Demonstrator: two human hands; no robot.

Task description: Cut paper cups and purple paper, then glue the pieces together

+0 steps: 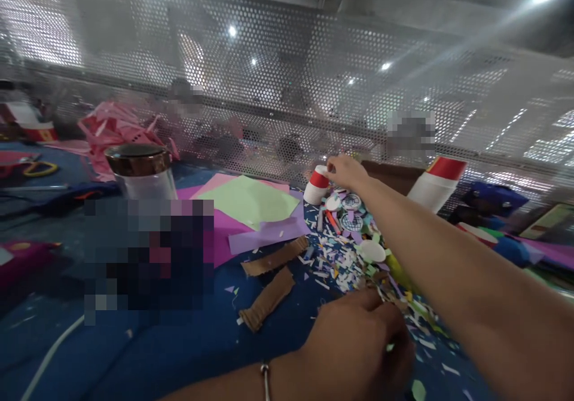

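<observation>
My right hand (347,173) reaches across to a red and white paper cup (317,187), which stands upside down near the perforated panel. Its fingers are curled against the cup's upper side. Closer to me, my left hand (359,341), with a thin bracelet at the wrist, is closed over the near side of a heap of paper scraps (343,263). What lies inside its fingers is hidden; a small pale green bit shows beside them. Among the scraps are printed round discs (352,222) and a white oval piece (372,251).
Two brown corrugated strips (269,298) and green, purple and pink paper sheets (246,201) lie on the blue table. A jar with a brown lid (139,161) stands left. Stacked paper cups (437,183) lean at right. A perforated metal panel (269,84) borders the back.
</observation>
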